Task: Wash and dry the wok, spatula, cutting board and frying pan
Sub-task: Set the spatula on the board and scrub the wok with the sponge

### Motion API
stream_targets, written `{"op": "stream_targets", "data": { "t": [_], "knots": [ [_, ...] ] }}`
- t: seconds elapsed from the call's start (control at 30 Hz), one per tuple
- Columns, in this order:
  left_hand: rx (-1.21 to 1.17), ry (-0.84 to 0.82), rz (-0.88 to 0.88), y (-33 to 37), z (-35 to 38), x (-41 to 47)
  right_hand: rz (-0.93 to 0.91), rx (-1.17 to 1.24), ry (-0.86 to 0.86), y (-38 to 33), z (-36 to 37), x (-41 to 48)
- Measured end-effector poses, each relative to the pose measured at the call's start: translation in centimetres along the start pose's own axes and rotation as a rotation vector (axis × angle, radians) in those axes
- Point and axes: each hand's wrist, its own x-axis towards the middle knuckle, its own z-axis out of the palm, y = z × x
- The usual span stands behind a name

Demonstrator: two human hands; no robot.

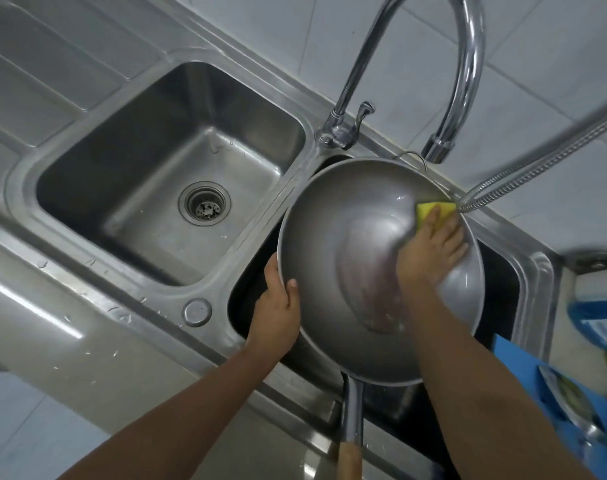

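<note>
A large steel wok (333, 237) lies over the right sink basin (506, 271), its long handle (351, 420) pointing toward me. My left hand (277, 310) grips the wok's left rim, thumb inside the bowl. Inside the wok, near its far right wall, my right hand (430, 251) presses a yellow sponge (433, 211) with straight fingers. The wok's inside looks wet. A blue cutting board (523, 372) lies at the right edge with a metal utensil (572, 403) on it, blurred.
The left basin (128, 174) with its drain (204, 201) is to the left. A tall curved faucet (468, 64) arches over the wok's far rim. A flexible metal hose (537, 164) crosses at the right. A blurred blue and white container (599, 306) stands at the far right.
</note>
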Motion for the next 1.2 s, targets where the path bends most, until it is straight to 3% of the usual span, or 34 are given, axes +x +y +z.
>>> {"op": "stream_targets", "data": {
  "t": [0.23,0.37,0.5,0.6,0.73,0.9,1.07,1.2],
  "knots": [
    [0.045,-0.001,-0.002,0.5,-0.2,-0.3,0.200,0.090,-0.431,-1.6,-1.1,-11.5],
    [0.087,0.024,0.045,0.3,-0.2,-0.3,0.049,0.331,-0.631,-5.8,-2.7,-14.8],
    [0.096,0.020,0.073,-0.1,-0.2,0.0,-0.152,0.590,-0.574,-10.0,-2.5,-13.2],
    [0.081,0.010,0.054,-0.3,-0.2,0.1,-0.176,0.354,-0.435,-9.2,-0.6,-7.8],
    [0.050,-0.004,0.029,-0.3,-0.2,0.1,-0.060,0.033,-0.317,-2.8,0.0,-2.8],
    [0.025,-0.004,0.010,-0.3,0.0,0.1,-0.014,-0.228,-0.279,4.5,-2.2,-6.6],
    [0.043,0.015,0.029,0.1,0.0,-0.2,-0.239,-0.009,-0.576,3.2,-4.4,-15.2],
    [0.065,0.021,0.028,0.1,0.0,-0.2,-0.207,0.344,-0.640,1.6,-6.3,-17.8]
  ]
}}
